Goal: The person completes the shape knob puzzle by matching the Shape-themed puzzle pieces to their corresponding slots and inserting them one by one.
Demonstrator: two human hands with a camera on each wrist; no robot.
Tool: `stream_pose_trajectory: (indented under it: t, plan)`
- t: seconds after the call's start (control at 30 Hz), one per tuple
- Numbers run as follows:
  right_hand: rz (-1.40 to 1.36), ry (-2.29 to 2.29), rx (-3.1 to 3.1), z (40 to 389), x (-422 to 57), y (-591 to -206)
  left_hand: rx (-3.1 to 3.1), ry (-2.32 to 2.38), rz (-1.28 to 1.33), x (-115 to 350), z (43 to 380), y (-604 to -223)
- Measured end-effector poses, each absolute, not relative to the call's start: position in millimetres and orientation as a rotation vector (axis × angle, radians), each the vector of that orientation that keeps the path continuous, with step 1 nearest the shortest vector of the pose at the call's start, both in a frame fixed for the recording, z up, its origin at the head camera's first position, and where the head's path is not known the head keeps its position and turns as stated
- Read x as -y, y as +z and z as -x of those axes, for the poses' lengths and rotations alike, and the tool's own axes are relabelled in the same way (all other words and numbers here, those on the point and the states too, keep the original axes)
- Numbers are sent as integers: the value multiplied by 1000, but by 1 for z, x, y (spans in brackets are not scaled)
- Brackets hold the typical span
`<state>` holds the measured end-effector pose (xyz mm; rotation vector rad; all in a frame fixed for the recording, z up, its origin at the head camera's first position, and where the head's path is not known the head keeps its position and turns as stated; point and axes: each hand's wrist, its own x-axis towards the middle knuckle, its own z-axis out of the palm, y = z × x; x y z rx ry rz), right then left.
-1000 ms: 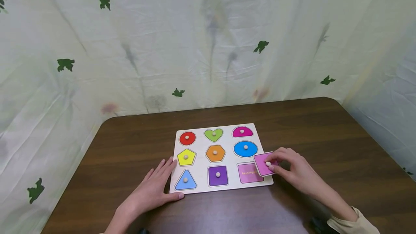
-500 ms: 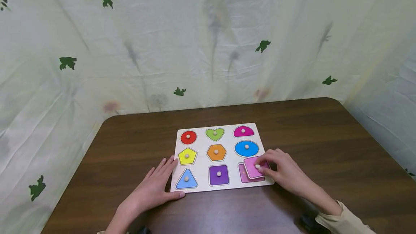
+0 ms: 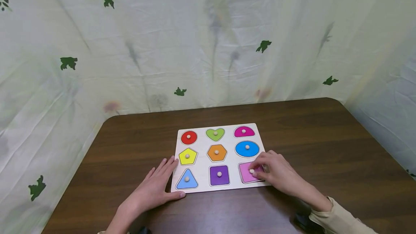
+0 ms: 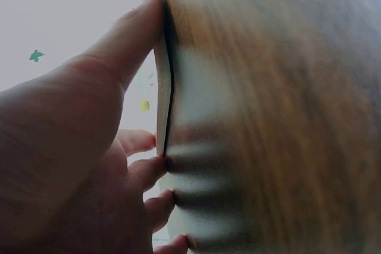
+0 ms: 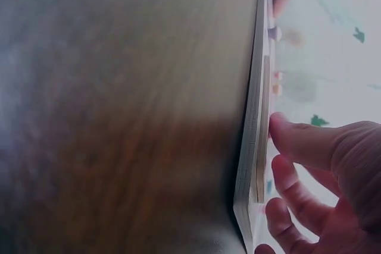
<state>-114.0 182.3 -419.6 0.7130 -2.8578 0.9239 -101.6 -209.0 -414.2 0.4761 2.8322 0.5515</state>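
A white knobbed puzzle board [image 3: 203, 178] lies flat on the brown table. At its lower right corner, my right hand [image 3: 281, 172] pinches the small round knob of a pink rectangle puzzle piece [image 3: 245, 177]. The piece lies over the rectangle recess, nearly lined up with it; the hand covers its right side. From the right wrist view, the piece's wooden edge [image 5: 262, 153] stands a little above the board's face. My left hand [image 3: 154, 187] rests with straight fingers spread along the board's left edge, its thumb at the lower left corner.
Other knobbed pieces sit in the board, among them a purple square [image 3: 219, 175], a blue oval [image 3: 247, 148] and an orange hexagon [image 3: 216, 152]. A pale leaf-patterned curtain [image 3: 195, 46] hangs behind the table [image 3: 136, 143]. Dark straps show at both wrists.
My right hand has moved left and down with the pink rectangle piece, from the board's right edge to over its recess. The left hand stays at the board's left edge.
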Motion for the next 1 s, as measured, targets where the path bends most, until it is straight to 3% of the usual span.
stream_pose_trajectory:
  t: [1.0]
  plan:
    - [-598,947,2897,108,-177,-419,-2793,633,-449,212,98,-416]
